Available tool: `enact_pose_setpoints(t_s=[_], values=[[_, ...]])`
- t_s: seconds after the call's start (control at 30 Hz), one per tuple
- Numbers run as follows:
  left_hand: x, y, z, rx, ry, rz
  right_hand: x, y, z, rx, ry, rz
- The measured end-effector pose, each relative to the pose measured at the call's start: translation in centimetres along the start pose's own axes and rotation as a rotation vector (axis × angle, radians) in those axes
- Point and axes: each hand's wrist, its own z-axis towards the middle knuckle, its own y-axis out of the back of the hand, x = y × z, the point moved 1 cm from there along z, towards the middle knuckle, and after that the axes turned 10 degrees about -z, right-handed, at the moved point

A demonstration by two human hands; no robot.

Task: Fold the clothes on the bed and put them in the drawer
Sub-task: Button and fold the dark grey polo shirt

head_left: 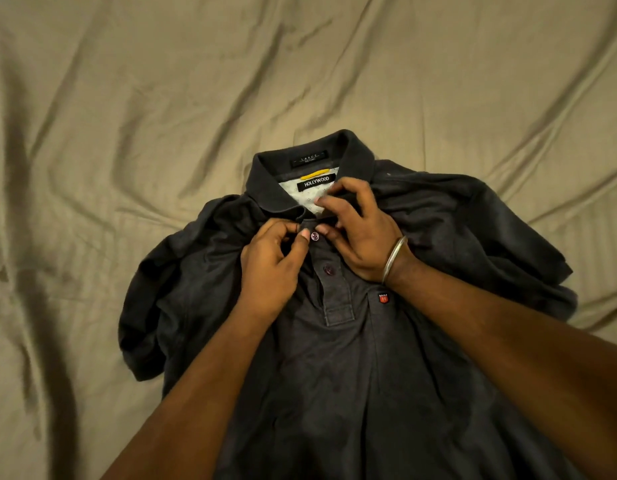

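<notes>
A dark grey polo shirt (335, 375) lies front up on the bed, collar away from me, with a small red badge on the chest. Its sleeves are bunched at both sides. My left hand (270, 268) pinches the left edge of the button placket just beside the top button (314, 236). My right hand (359, 230), with a metal bangle on the wrist, pinches the right placket edge and collar at the same button. A second button below it is fastened. A label reading HOLLYWOOD shows inside the collar.
A wrinkled beige bedsheet (161, 98) covers the bed all round the shirt. No drawer and no other clothes are in view.
</notes>
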Motion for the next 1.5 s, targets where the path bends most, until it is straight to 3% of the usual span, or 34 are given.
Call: enact_pose_setpoints(t_s=[0.2, 0.33, 0.4, 0.47, 0.53, 0.63, 0.7, 0.77, 0.83, 0.9, 1.03, 1.1, 1.17, 1.3, 1.43, 1.5], values=[[-1.0, 1.3, -0.8, -0.243, -0.045, -0.005, 0.5, 0.9, -0.3, -0.093, -0.142, 0.048], [-2.0, 4.2, -0.3, -0.375, -0.06, 0.376, 0.6, 2.8, 0.0, -0.243, -0.369, -0.211], [-2.5, 6.3, 1.1, -0.391, 0.045, 0.595, -0.1, 4.1, 0.8, -0.194, -0.515, -0.394], [-2.7, 8.6, 3.5, -0.259, 0.154, 0.691, -1.8, 5.6, 2.0, 0.005, -0.654, -0.434], [-2.6, 10.1, 5.7, -0.029, 0.221, 0.695, -3.4, 7.1, 3.6, 0.241, -0.696, -0.384], [-3.8, 10.8, 7.6, 0.309, 0.403, 0.641, -4.2, 9.5, 5.7, 0.593, -0.575, -0.372], [-5.3, 11.3, 8.2, 0.419, 0.557, 0.471, -4.5, 11.0, 6.7, 0.751, -0.538, -0.19], [-7.0, 12.4, 8.9, 0.433, 0.575, 0.246, -4.8, 13.0, 7.6, 0.679, -0.453, -0.051], [-8.5, 13.5, 9.8, 0.399, 0.471, 0.084, -5.3, 14.7, 8.2, 0.337, -0.279, -0.075], [-9.0, 14.1, 10.8, 0.24, 0.336, 0.093, -6.2, 14.9, 8.4, 0.088, -0.176, -0.185], [-6.3, 13.8, 11.1, -0.202, 0.185, 0.515, -8.6, 11.7, 7.5, 0.286, -0.394, -0.257], [-5.3, 12.8, 9.9, -0.281, 0.225, 0.575, -9.1, 10.4, 6.7, 0.316, -0.532, -0.258], [-4.7, 11.2, 8.2, -0.22, 0.164, 0.615, -9.0, 10.1, 6.4, 0.29, -0.595, -0.242], [-4.4, 7.7, 4.1, -0.014, -0.161, 0.61, -8.2, 11.4, 5.4, 0.362, -0.698, -0.289], [-3.0, 4.3, 1.7, 0.258, -0.004, 0.674, -7.6, 15.1, 0.7, 0.445, -0.881, -0.545], [-1.6, 3.5, 1.2, 0.312, 0.048, 0.773, -7.8, 16.2, -1.5, 0.435, -0.918, -0.527]])
